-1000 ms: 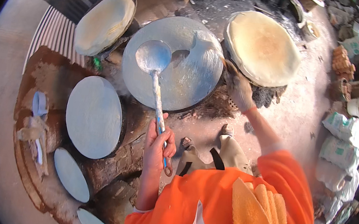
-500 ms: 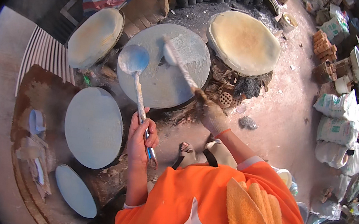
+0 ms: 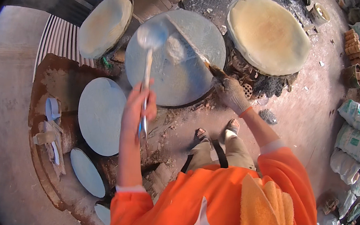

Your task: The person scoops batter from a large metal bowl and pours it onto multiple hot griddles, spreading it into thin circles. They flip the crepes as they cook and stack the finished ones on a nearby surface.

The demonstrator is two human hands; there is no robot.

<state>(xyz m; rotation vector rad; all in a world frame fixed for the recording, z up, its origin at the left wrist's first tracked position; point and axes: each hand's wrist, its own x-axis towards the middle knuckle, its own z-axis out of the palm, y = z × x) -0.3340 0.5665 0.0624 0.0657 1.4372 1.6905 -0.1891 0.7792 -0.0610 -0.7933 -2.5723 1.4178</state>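
Note:
My left hand (image 3: 138, 105) is closed around the handle of a metal ladle (image 3: 148, 68). Its bowl, smeared by motion, is over the left far part of a large round pan (image 3: 192, 87) coated with pale grey-white stuff. My right hand (image 3: 232, 92), in a worn work glove, grips a long thin scraper-like stick (image 3: 190, 44). The stick slants across the pan toward its far left rim. Between ladle and stick lies a whitish lump (image 3: 176, 50) on the pan's surface. Whether the ladle bowl touches the pan, I cannot tell.
Round pans with browned pale tops stand at the right (image 3: 268, 35) and the left (image 3: 105, 24). Nearer on the left are more pale discs (image 3: 101, 116). White sacks (image 3: 356, 138) line the right side, below stacked orange-brown bricks (image 3: 355, 46).
The whole view has shifted. My left hand has moved the ladle toward the pan's far side. My right hand has pushed the stick farther across to the far left.

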